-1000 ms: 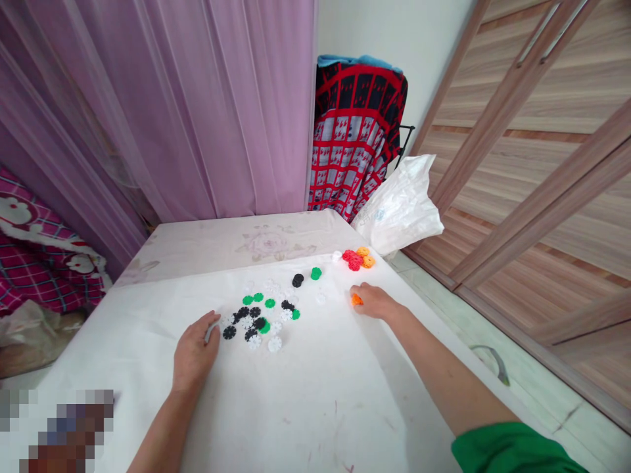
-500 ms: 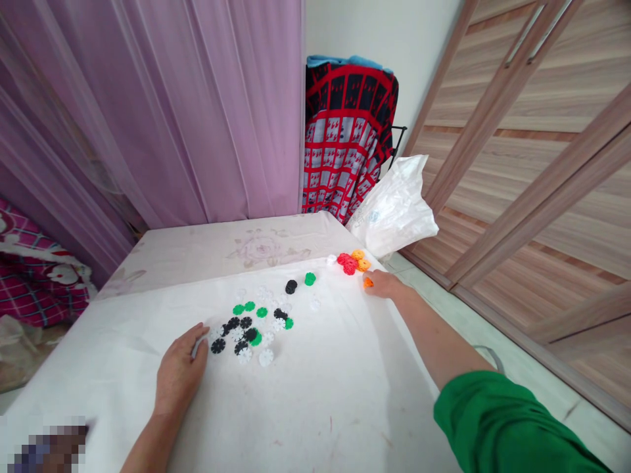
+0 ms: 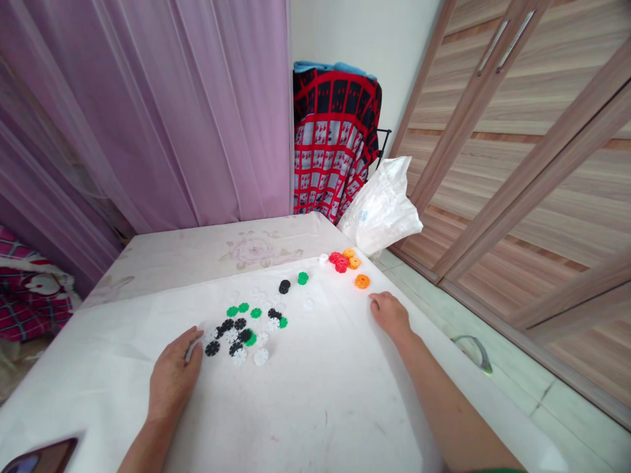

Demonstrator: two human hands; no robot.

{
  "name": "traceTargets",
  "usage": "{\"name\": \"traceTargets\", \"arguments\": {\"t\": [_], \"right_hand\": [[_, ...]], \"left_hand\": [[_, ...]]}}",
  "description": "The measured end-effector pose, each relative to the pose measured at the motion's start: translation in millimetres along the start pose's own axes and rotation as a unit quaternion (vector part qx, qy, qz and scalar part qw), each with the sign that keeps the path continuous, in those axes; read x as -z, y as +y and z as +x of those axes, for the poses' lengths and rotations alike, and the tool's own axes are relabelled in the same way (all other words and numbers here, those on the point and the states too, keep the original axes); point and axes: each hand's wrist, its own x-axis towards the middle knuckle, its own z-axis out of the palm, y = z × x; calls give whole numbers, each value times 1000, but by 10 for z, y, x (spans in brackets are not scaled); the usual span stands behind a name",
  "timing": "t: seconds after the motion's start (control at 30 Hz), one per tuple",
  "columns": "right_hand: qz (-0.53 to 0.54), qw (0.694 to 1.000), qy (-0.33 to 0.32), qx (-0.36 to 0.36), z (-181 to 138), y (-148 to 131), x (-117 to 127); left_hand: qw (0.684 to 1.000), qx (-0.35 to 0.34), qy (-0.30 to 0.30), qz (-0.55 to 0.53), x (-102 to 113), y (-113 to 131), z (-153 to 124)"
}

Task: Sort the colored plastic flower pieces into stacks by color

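Nearest, to the left and this side of the loose pile of discs point(image 3: 245, 335), lies part of a dark phone-like thing point(image 3: 44, 458). The left hand point(image 3: 172, 374) rests just left of the pile, thumb and forefinger spread apart with no disc showing between them; I cannot tell whether the fingertips touch the pile's edge. The pile itself is spread flat, mixing black, green, white and clear discs.

Well to the right of the pile is the right hand point(image 3: 392, 315), its fingers loosely bent and not closed on anything visible. The orange discs point(image 3: 362, 281) lie right of the pile and farther back, just beyond the right fingertips and apart from them.

Behind the pile and to its right are a clear disc point(image 3: 309, 303), black discs point(image 3: 284, 287) and green discs point(image 3: 302, 278). Farther that way, a small white heap point(image 3: 324, 259) sits beside red discs point(image 3: 340, 262), which touch yellow-orange discs point(image 3: 351, 257). Beyond those, also right of the pile, stands a crumpled white bag point(image 3: 382, 207), with a red patterned cloth point(image 3: 330, 157) hanging behind it. A purple curtain point(image 3: 207, 112) hangs straight behind the pile.
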Motion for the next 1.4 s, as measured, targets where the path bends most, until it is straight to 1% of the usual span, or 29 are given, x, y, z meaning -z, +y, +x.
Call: {"name": "traceTargets", "arguments": {"t": [0.07, 0.2, 0.57, 0.83, 0.93, 1.0, 1.07, 1.13, 1.2, 1.33, 1.4], "right_hand": [[-17, 999, 15, 26, -45, -76, -42], [-24, 999, 10, 36, 49, -178, -15], [-19, 1000, 3, 15, 326, -233, 30], [-13, 999, 9, -28, 461, -274, 1], [0, 998, 40, -43, 448, -277, -82], [22, 995, 86, -55, 410, -274, -156], [45, 989, 128, -53, 343, -283, -226], [66, 986, 150, -24, 247, -325, -283], [92, 982, 163, 29, 134, -416, -323], [154, 961, 171, 152, -78, -734, -353], [167, 955, 163, 185, -159, -922, -346]], "left_hand": [[1000, -2, -1, -1, 4, -2, 0], [1000, -4, -3, 3, 13, -2, 0], [1000, -6, -14, 17, 26, 6, 16], [999, -2, -20, 26, 53, 37, 0], [1000, -4, -15, 24, 52, 28, 2], [1000, -8, -14, 23, 49, 20, 6], [1000, -12, -14, 24, 44, 15, 13], [999, -18, -14, 25, 36, 14, 21], [999, -29, -12, 26, 25, 14, 26], [998, -57, -5, 28, 0, 9, 28], [997, -64, -2, 31, -10, 10, 29]]}}
